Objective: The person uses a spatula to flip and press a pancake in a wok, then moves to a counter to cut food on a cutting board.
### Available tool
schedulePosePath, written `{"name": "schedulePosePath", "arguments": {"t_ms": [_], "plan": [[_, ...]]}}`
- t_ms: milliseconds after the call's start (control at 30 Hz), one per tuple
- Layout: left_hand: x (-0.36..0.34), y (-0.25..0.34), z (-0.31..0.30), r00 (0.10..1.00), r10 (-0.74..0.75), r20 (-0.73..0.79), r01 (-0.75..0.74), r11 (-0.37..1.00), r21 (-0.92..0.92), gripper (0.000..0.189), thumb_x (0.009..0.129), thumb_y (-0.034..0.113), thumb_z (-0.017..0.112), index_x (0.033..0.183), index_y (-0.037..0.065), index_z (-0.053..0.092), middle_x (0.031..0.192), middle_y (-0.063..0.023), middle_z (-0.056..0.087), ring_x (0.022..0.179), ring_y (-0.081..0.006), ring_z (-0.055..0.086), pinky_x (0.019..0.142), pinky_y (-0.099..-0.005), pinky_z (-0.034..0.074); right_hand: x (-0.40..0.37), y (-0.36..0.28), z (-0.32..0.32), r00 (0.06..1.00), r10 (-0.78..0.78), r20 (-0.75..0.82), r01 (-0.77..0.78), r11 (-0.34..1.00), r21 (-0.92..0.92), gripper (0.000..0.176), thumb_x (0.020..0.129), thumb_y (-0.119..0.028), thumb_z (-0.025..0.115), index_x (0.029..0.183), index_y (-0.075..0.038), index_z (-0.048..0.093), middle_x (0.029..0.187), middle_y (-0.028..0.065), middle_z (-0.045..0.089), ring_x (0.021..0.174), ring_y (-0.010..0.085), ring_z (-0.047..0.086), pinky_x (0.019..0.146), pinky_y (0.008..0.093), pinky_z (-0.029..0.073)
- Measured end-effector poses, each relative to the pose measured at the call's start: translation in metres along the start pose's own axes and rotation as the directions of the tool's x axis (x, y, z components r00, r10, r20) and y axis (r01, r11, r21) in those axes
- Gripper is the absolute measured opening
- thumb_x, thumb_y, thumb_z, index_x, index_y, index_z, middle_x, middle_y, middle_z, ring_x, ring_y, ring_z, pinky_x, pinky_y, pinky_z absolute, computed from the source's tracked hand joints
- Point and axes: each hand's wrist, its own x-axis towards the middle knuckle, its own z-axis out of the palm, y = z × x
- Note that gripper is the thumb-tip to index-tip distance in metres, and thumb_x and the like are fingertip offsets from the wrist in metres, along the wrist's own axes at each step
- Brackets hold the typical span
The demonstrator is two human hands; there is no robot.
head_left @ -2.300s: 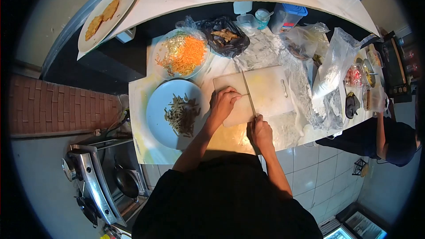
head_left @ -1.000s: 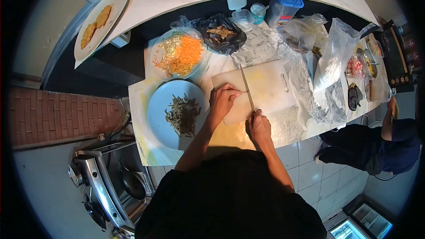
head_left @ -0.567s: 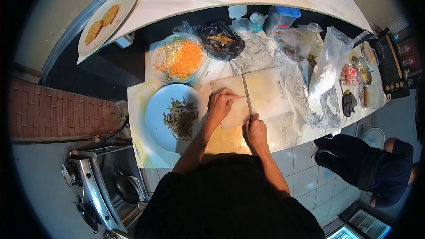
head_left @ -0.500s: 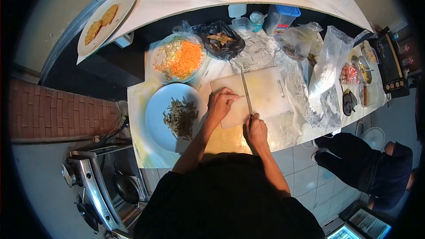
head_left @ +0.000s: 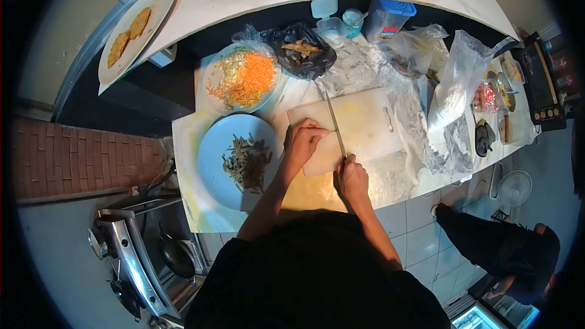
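Left hand (head_left: pixel 302 142) is pinching a thin strip (head_left: pixel 331 130), jutting right, crosswise to the knife (head_left: pixel 334 117) the right hand (head_left: pixel 354 178) is gripping.

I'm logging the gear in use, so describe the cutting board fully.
The cutting board is pale and roughly rectangular with rounded corners, plastic by its look, with a slot-like handle at its right end and a faint yellow stain towards the far side. It lies flat on the table, slightly turned. The left hand rests over its left part; the knife, held in the right hand, crosses it, tip apparently past the far edge.
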Motion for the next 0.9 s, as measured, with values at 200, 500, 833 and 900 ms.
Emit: {"name": "schedulePosePath", "arguments": {"t_ms": [200, 500, 833, 900], "plan": [[-0.003, -0.002, 0.005, 1.000, -0.003, -0.031, 0.003, 1.000, -0.013, 0.019, 0.071, -0.001, 0.070, 0.088, 0.007, 0.072, 0.086, -0.0129, 0.062, 0.078, -0.0286, 0.062, 0.070, -0.0331, 0.048, -0.001, 0.000, 0.005, 1.000, 0.023, 0.010, -0.022, 0.993, -0.120, 0.023, 0.086, -0.016, 0.055, 0.092, 0.006, 0.047, 0.069, 0.0258, 0.062, 0.065, 0.0406, 0.064, 0.057, 0.0460, 0.052], [-0.003, 0.005, 0.003, 0.998, 0.008, -0.067, -0.006, 0.999, 0.031, 0.018, 0.071, -0.001, 0.070, 0.087, 0.007, 0.072, 0.085, -0.0125, 0.062, 0.077, -0.0286, 0.062, 0.068, -0.0335, 0.048, -0.002, 0.003, 0.006, 0.999, -0.006, -0.052, 0.003, 0.999, -0.045, 0.021, 0.086, -0.015, 0.056, 0.088, 0.004, 0.047, 0.066, 0.0251, 0.061, 0.062, 0.0398, 0.064, 0.056, 0.0455, 0.052], [-0.003, 0.006, 0.001, 0.999, 0.018, -0.046, -0.016, 0.998, 0.060, 0.018, 0.073, 0.002, 0.070, 0.089, 0.008, 0.072, 0.085, -0.0119, 0.063, 0.079, -0.0281, 0.063, 0.070, -0.0342, 0.049, 0.000, 0.002, 0.004, 0.999, -0.017, -0.038, 0.016, 0.999, -0.037, 0.023, 0.086, -0.017, 0.056, 0.086, 0.005, 0.048, 0.067, 0.0255, 0.062, 0.064, 0.0411, 0.064, 0.058, 0.0464, 0.052], [-0.003, 0.003, 0.003, 0.999, 0.013, -0.043, -0.011, 0.998, 0.057, 0.018, 0.073, 0.001, 0.070, 0.089, 0.008, 0.072, 0.085, -0.0118, 0.063, 0.079, -0.0281, 0.063, 0.070, -0.0342, 0.049, 0.001, 0.001, 0.006, 1.000, -0.006, -0.030, 0.005, 0.999, -0.035, 0.023, 0.086, -0.016, 0.056, 0.086, 0.005, 0.048, 0.069, 0.0256, 0.062, 0.064, 0.0411, 0.064, 0.058, 0.0464, 0.053]]}}
